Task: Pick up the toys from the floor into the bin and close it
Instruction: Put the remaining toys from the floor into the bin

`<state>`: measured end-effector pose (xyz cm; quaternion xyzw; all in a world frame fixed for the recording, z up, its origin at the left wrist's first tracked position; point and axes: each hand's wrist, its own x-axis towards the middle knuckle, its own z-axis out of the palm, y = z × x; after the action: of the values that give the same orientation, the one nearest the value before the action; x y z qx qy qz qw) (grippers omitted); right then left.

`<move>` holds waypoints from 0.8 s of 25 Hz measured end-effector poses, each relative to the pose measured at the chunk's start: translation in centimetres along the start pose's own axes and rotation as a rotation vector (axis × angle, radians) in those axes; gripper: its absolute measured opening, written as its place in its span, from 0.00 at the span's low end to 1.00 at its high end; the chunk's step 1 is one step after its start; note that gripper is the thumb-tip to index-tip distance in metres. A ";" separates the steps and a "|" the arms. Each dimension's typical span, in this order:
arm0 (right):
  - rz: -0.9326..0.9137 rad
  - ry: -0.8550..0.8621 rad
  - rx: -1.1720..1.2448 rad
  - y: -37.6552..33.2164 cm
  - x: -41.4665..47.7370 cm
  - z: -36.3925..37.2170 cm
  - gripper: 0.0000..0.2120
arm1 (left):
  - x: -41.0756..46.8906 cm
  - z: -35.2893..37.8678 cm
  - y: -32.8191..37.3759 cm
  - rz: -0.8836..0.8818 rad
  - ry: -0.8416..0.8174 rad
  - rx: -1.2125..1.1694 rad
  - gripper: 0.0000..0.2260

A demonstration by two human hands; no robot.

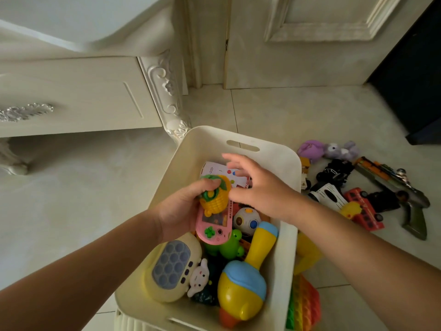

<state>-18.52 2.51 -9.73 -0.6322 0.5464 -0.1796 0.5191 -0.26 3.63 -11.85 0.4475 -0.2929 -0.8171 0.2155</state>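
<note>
One cream plastic bin (284, 163) sits open-topped on the pale tiled floor (83, 187), holding among others one cream bubble-button game pad (171, 268), one white ball with coloured dots (245, 219) and one pink handheld game (214, 225). Over it, left hand (176, 211) fingers curl round one yellow ridged pineapple toy with green leaves (216, 195); right hand (257, 185) fingers are spread and loose, gripping nothing. On the floor right of the bin lie two purple plush toys (310, 149), one red toy bus (365, 211), one long grey-green toy gun (393, 187) and one rainbow bubble mat (305, 304); a carved cream cabinet (71, 96) stands back left.
</note>
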 end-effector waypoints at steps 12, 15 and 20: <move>0.387 0.312 -0.112 3.9 2.9 0.4 0.27 | 0.5 -2.0 -0.4 0.174 0.547 0.477 0.20; 0.366 0.055 -0.349 5.2 3.2 2.9 0.28 | 0.2 -2.5 -1.0 0.158 0.522 0.575 0.23; 0.325 0.047 -0.737 7.2 2.6 4.3 0.26 | 0.2 -3.0 -1.2 0.123 0.468 0.617 0.22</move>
<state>-17.90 3.15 -18.48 -0.6770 0.6789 0.0985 0.2666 2.10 3.56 -14.01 0.6469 -0.4941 -0.5521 0.1805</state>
